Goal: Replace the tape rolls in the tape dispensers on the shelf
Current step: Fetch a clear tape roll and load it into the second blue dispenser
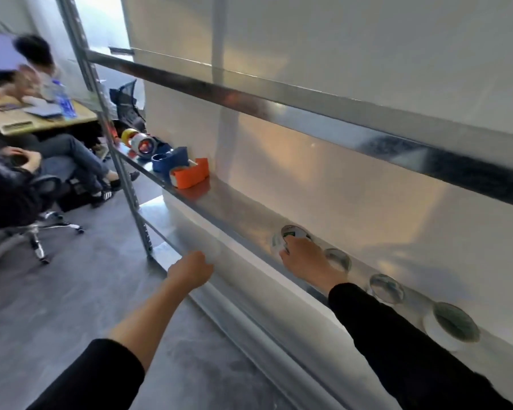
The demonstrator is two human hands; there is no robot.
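Four clear tape rolls (387, 288) are lying flat in a row along the right part of the metal shelf (234, 208), each apart from the next. The right hand (307, 258) is resting on the leftmost roll (290, 235), its fingers curling over the near rim and gripping it; blur is obscuring the fingertips. The left hand (191, 269) is reaching out before the shelf's front edge, its fingers folding into a fist with nothing showing in them. Well to the left on the same shelf, an orange dispenser (190, 174) and a blue dispenser (171, 159) are standing just beside each other, and a loaded dispenser (144, 143) is standing beyond them.
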